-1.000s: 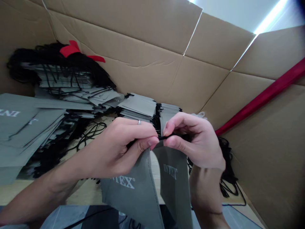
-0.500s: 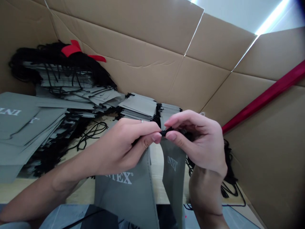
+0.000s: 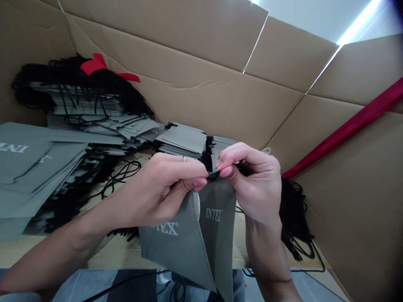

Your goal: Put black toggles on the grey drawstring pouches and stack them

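Note:
My left hand (image 3: 166, 188), with a ring on one finger, pinches a short black cord (image 3: 213, 176) between thumb and forefinger. From the other side, the thumb and fingertips of my right hand (image 3: 256, 180) close on the same cord, very near the left fingertips. The cord looks bunched or knotted there; its details are partly hidden. Below the hands hang a grey pouch (image 3: 179, 251) with white lettering, partly covered by my left hand, and a second grey pouch (image 3: 217, 239) marked with similar letters.
Stacked grey pouches (image 3: 22, 172) with black cords fill the table's left side. Behind lie a corded bundle with a red strip (image 3: 94, 65) and another pouch stack (image 3: 182, 138). Black cords (image 3: 292, 214) lie right. Cardboard walls (image 3: 189, 54) enclose the back; a dark red band (image 3: 346, 130) slants across the right.
My right hand has moved left, closer to my left hand, and its fingertips have closed more on the cord. The hanging pouches have swung together and now overlap.

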Available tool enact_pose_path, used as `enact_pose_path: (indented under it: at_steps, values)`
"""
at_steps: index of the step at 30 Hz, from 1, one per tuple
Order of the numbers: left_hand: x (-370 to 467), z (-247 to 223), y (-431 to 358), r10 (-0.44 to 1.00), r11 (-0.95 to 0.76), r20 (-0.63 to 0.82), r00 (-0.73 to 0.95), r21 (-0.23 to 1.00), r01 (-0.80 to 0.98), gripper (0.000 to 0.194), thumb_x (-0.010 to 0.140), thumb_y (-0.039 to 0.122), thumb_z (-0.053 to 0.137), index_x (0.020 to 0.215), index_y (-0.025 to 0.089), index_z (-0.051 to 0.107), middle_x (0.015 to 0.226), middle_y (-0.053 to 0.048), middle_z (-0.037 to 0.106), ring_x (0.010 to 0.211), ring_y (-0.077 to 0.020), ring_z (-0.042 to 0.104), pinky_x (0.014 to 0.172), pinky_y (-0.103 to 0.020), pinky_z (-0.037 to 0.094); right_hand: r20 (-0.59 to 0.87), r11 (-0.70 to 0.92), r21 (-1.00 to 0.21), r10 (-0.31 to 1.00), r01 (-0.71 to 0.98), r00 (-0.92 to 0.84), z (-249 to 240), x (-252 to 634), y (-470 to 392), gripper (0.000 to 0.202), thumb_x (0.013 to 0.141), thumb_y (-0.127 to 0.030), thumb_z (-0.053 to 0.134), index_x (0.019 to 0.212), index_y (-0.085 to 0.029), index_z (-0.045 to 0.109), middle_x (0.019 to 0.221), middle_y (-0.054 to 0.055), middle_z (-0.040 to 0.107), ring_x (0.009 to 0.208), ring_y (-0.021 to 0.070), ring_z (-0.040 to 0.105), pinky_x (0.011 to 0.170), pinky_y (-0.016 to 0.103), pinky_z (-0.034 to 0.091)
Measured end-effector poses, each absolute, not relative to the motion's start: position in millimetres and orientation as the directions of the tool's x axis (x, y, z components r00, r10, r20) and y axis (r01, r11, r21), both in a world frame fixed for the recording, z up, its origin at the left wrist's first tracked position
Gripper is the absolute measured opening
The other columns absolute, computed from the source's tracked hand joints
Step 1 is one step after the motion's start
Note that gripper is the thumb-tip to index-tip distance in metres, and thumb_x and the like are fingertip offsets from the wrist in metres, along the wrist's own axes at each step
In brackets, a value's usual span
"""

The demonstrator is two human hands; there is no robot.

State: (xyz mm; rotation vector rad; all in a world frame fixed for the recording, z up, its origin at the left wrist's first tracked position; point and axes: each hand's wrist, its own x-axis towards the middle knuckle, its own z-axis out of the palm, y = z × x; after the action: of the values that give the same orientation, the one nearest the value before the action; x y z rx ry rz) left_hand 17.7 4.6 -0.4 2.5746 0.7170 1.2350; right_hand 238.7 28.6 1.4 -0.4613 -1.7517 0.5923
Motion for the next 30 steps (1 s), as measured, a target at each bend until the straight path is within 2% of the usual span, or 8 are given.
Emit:
enact_pose_path:
  at_steps: [5,8,10,13,16,19,25,30]
  values:
    - [19,1,8,0.614,-0.781,0.579,0.536,0.541,0.312,0.027,0.115,0.021,0.052,0.092,0.020,0.066,0.068,0.008,0.050,0.059,-0.0077,0.042,0.056,-0.022,0.036,0.765,0.790,-0.576,0.611,0.208,-0.203,-1,240,24,0.013,0.103,-0.036,0.085,0.099,-0.025,0.078,0.077,-0.004,0.071,0.064,0.0125,0.058,0.057,0.029,0.041]
    - [19,1,9,0.652,-0.744,0.542,0.530,0.593,0.308,0.026,0.117,0.026,0.051,0.099,0.019,0.069,0.068,0.008,0.052,0.059,-0.0079,0.042,0.055,-0.021,0.036,0.769,0.764,-0.577,0.627,0.290,-0.121,-4,241,22,0.047,0.111,-0.069,0.061,0.101,-0.025,0.074,0.062,-0.005,0.056,0.052,0.0135,0.044,0.052,0.034,0.030]
    - [19,2,9,0.663,-0.729,0.528,0.531,0.618,0.296,0.027,0.118,0.028,0.050,0.103,0.018,0.071,0.068,0.007,0.052,0.058,-0.0080,0.042,0.055,-0.021,0.036,0.746,0.729,-0.617,0.662,0.296,-0.075,-3,242,20,0.063,0.113,-0.078,0.042,0.096,-0.025,0.071,0.058,-0.004,0.047,0.050,0.0149,0.037,0.053,0.036,0.023]
    - [20,3,9,0.672,-0.707,0.503,0.544,0.656,0.266,0.029,0.119,0.031,0.048,0.106,0.018,0.070,0.071,0.007,0.053,0.058,-0.0083,0.043,0.055,-0.021,0.038,0.646,0.654,-0.726,0.755,0.212,-0.116,4,246,17,0.051,0.116,-0.062,0.038,0.096,-0.025,0.067,0.061,-0.004,0.044,0.057,0.0179,0.036,0.058,0.036,0.026]
    - [21,2,9,0.681,-0.688,0.491,0.544,0.682,0.246,0.027,0.120,0.032,0.047,0.109,0.018,0.068,0.071,0.006,0.052,0.059,-0.0090,0.045,0.057,-0.022,0.040,0.533,0.577,-0.809,0.801,0.112,-0.273,12,252,15,0.019,0.100,-0.030,0.048,0.104,-0.025,0.066,0.072,-0.001,0.049,0.071,0.0205,0.044,0.068,0.035,0.036]
    - [23,-2,9,0.681,-0.690,0.505,0.531,0.685,0.234,0.026,0.120,0.032,0.045,0.113,0.019,0.067,0.070,0.006,0.050,0.058,-0.0095,0.045,0.056,-0.022,0.040,0.440,0.499,-0.862,0.822,0.085,-0.361,15,259,15,0.027,0.092,-0.013,0.052,0.111,-0.026,0.067,0.085,0.000,0.055,0.080,0.0200,0.052,0.073,0.034,0.042]
    - [20,-4,13,0.683,-0.687,0.496,0.537,0.686,0.239,0.029,0.121,0.034,0.043,0.114,0.019,0.067,0.069,0.006,0.051,0.058,-0.0104,0.044,0.055,-0.023,0.039,0.514,0.598,-0.795,0.752,0.099,-0.413,15,265,20,0.007,0.108,-0.018,0.069,0.109,-0.025,0.070,0.103,0.001,0.069,0.092,0.0149,0.065,0.079,0.027,0.053]
    - [22,-2,14,0.665,-0.727,0.520,0.536,0.616,0.304,0.025,0.117,0.028,0.049,0.103,0.019,0.067,0.074,0.005,0.056,0.063,-0.0095,0.046,0.058,-0.022,0.038,0.569,0.679,-0.711,0.709,0.185,-0.416,8,254,27,0.019,0.097,-0.023,0.090,0.107,-0.024,0.073,0.090,-0.004,0.067,0.077,0.0122,0.060,0.066,0.025,0.048]
